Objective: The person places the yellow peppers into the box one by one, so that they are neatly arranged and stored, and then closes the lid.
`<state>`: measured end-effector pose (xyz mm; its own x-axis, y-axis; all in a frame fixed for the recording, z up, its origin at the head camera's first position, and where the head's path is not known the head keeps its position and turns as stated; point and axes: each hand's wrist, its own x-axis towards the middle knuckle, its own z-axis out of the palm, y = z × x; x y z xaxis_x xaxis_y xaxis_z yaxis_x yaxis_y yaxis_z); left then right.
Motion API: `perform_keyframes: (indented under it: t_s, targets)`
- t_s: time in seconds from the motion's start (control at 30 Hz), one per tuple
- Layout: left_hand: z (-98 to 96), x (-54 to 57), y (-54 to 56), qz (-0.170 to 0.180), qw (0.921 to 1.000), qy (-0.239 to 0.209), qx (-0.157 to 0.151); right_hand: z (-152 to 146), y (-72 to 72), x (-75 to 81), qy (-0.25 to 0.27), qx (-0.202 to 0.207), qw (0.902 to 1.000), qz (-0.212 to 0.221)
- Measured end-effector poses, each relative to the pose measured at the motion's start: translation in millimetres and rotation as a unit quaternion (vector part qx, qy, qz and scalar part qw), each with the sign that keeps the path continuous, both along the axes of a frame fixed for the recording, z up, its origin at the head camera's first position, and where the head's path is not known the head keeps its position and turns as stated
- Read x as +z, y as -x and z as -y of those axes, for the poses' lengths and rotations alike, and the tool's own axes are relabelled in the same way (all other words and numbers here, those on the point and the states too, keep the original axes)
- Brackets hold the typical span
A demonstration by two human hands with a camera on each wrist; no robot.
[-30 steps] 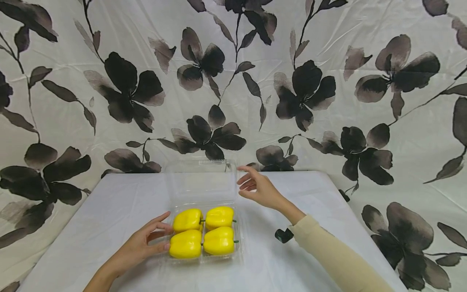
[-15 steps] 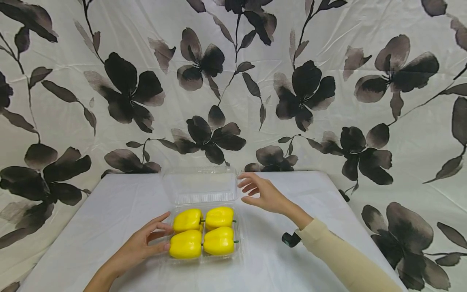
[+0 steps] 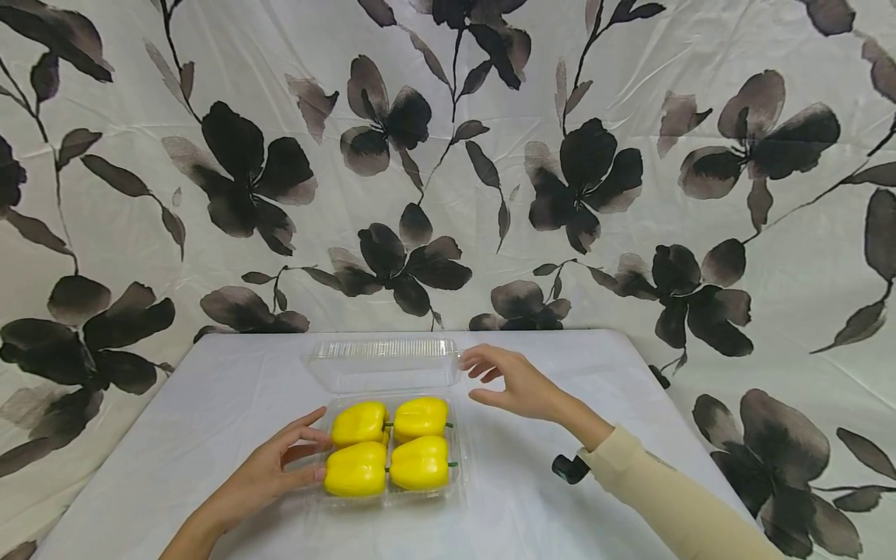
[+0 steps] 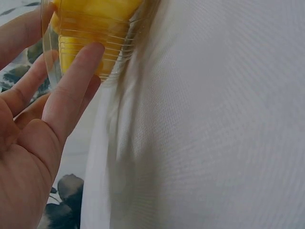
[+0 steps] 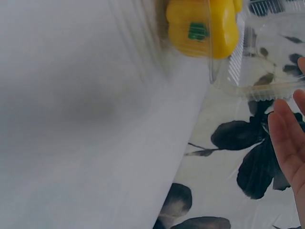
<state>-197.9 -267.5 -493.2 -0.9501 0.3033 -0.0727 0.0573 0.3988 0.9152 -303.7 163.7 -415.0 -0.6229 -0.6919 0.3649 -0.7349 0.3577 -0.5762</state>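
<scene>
A clear plastic clamshell container holds several yellow bell peppers with green stems, set in two rows. Its transparent lid stands raised at the back, ribbed along its top edge. My left hand rests against the container's left side, fingers towards the back and thumb at the front. In the left wrist view a fingertip lies on the ribbed outer wall. My right hand is at the lid's right edge, fingers loosely bent, fingertips right at the plastic. The right wrist view shows only part of that hand.
A white cloth covers the table. Behind it hangs a pale curtain printed with dark flowers. A small black device sits by the right cuff.
The lid's top edge has come down in the head view, and its ribbed edge now shows there. My right hand has moved down and slightly right with it. The left hand stays put.
</scene>
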Motion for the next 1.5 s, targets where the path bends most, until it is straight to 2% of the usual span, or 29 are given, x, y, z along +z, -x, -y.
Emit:
perform_keyframes:
  t_s: [0.43, 0.67, 0.8, 1.17, 1.5]
  targets:
    - [-1.6, 1.8, -0.8, -0.003, 1.0000, 0.005, 0.008, -6.4, -18.1, -1.9, -0.029, 0.022, 0.9993, 0.000]
    - [-1.3, 1.0, 0.0, 0.004, 0.9999, 0.003, 0.014, -9.4, -25.6, -8.2, -0.042, 0.040, 0.9980, 0.026]
    - [-0.6, -0.6, -0.5, 0.014, 0.9997, -0.003, 0.018, -9.7, -28.8, -11.0, -0.049, 0.047, 0.9970, 0.037]
    - [-2.6, 1.4, -2.6, 0.049, 0.9978, -0.001, 0.045, -11.0, -35.0, -20.8, -0.054, 0.060, 0.9966, 0.016]
    - [0.4, 1.3, -3.2, 0.011, 0.9983, 0.035, 0.045, -11.0, -41.1, -29.5, -0.071, 0.052, 0.9952, 0.043]
